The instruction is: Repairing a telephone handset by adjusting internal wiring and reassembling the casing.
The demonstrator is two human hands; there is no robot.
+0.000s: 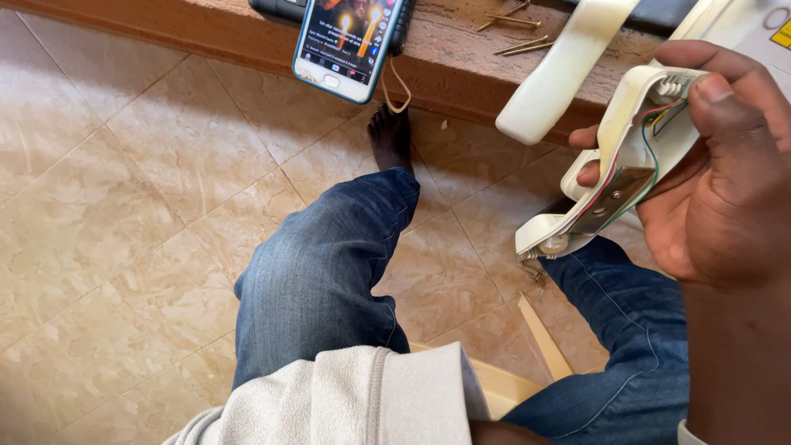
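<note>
My right hand (725,198) holds the opened half of a cream telephone handset (614,165), thumb on its upper end and fingertips curled round its far side. The shell's inside faces me, showing a metal plate (614,198) and thin red, green and black wires (651,136). A short coiled cord (531,268) hangs from its lower end. The other handset cover (560,66), a long cream piece, leans on the wooden ledge (461,66) just left of the hand. My left hand is out of view; only its pale grey sleeve (362,395) shows at the bottom.
A smartphone (346,41) with its screen lit lies on the ledge, and several brass screws (519,41) lie beside it. My legs in blue jeans (321,280) and a bare foot (391,136) are over the beige tiled floor (124,206). A cream plastic seat edge (507,387) shows below.
</note>
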